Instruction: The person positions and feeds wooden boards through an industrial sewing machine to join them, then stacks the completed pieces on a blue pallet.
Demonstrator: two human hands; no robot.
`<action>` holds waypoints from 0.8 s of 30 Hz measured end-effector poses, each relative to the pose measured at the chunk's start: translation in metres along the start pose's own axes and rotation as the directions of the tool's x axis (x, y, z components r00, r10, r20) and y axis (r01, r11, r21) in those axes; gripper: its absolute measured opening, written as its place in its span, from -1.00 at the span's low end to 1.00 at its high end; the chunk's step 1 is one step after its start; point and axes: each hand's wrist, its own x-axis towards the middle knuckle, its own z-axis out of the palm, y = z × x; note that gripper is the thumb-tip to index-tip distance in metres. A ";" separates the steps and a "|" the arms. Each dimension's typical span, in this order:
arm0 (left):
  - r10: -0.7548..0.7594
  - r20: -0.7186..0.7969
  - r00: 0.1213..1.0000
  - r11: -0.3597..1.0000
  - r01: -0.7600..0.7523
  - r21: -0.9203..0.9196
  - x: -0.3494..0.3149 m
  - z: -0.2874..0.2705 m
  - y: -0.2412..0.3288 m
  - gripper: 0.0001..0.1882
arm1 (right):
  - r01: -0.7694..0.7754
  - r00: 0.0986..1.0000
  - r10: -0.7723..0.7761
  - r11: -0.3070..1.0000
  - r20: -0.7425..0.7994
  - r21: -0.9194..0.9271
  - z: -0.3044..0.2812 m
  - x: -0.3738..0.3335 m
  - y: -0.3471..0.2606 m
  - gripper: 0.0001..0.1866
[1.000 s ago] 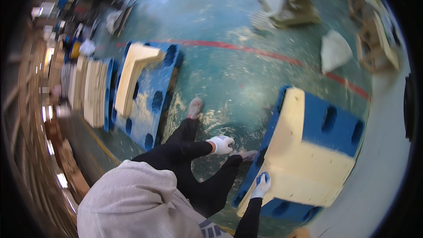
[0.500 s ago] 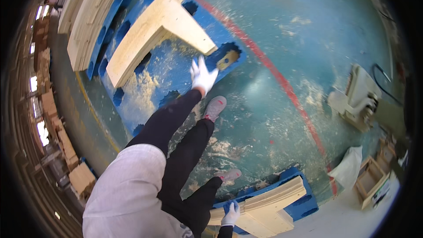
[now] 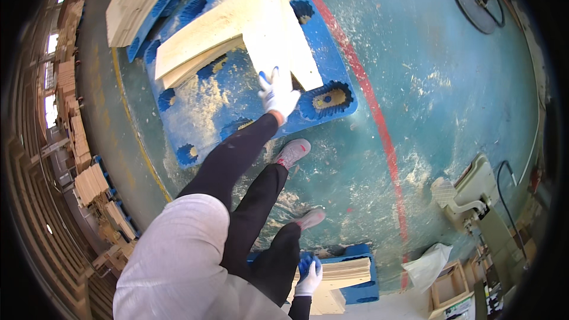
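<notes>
My left hand (image 3: 280, 96), in a white glove with blue fingertips, is closed on the inner end of a pale L-shaped plywood panel (image 3: 261, 18). That panel lies on a small stack of like panels (image 3: 305, 62) and is turned askew to it. Sawdust-strewn blue plastic pallet (image 3: 237, 95) carries the stack. At the lower edge, my right hand (image 3: 308, 281), in the same kind of glove, hangs beside a second plywood stack (image 3: 347, 272). Its fingers look loosely bent and apart, with nothing visible in them.
More plywood pieces (image 3: 139, 3) are stacked on another pallet at the upper left. A red line (image 3: 370, 101) crosses the dusty green floor. To the right stand a pale machine (image 3: 474, 195), a white bag (image 3: 428, 266) and a wooden crate (image 3: 450, 287). A round dark base (image 3: 472, 5) is far right.
The top panel has swung out of line with the stack beneath, its near end shifting left with my left hand now on it. My view has shifted; my right hand stays low.
</notes>
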 end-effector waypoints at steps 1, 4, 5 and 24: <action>0.010 0.058 0.998 1.000 -0.009 -0.023 -0.018 -0.033 -0.015 -0.06 | 0.015 0.999 -0.014 1.000 0.049 -0.019 -0.002 0.001 -0.011 -0.70; 0.117 0.125 0.985 0.984 -0.132 0.123 -0.041 -0.102 -0.083 -0.09 | 0.085 0.977 -0.074 0.995 0.202 -0.045 0.003 0.000 -0.046 -0.66; 0.131 0.117 0.984 0.979 -0.147 0.141 -0.043 -0.122 -0.097 -0.09 | 0.122 0.962 -0.102 0.991 0.252 -0.062 0.007 0.001 -0.059 -0.66; 0.189 0.559 0.807 0.892 -0.380 0.246 -0.099 -0.354 -0.145 -0.23 | 0.338 0.903 -0.297 0.937 0.309 -0.089 -0.012 -0.045 -0.135 -0.65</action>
